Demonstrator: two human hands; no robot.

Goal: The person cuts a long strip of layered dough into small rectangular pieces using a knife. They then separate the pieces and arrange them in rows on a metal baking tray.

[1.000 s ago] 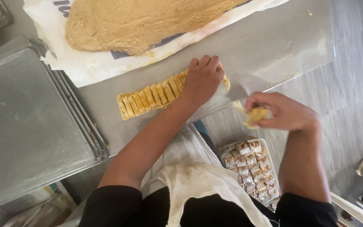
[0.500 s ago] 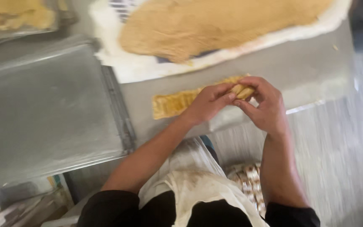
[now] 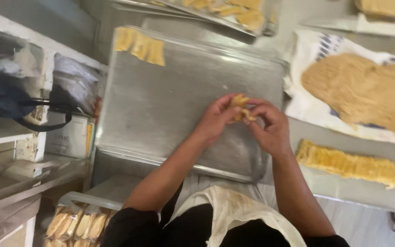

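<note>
Both hands meet over the right part of a large metal baking tray [image 3: 161,100]. My left hand [image 3: 218,116] and my right hand [image 3: 268,126] together pinch a small yellow dough piece [image 3: 241,107] just above the tray. At the tray's far left corner lie a few shaped yellow dough pieces [image 3: 140,45]. To the right, on the steel table, sits a row of cut yellow dough strips [image 3: 348,164]. Behind it a wide slab of tan dough [image 3: 366,91] rests on a white cloth [image 3: 307,110].
Another tray with yellow pastries [image 3: 225,11] stands at the back. Shelves with dark bags [image 3: 10,91] are on the left. A crate of wrapped pastries [image 3: 76,222] sits low at the left. A white apron [image 3: 234,215] hangs below my arms.
The view has swung left from the strip row to the metal tray. Both hands carried a dough piece from the row over onto the tray.
</note>
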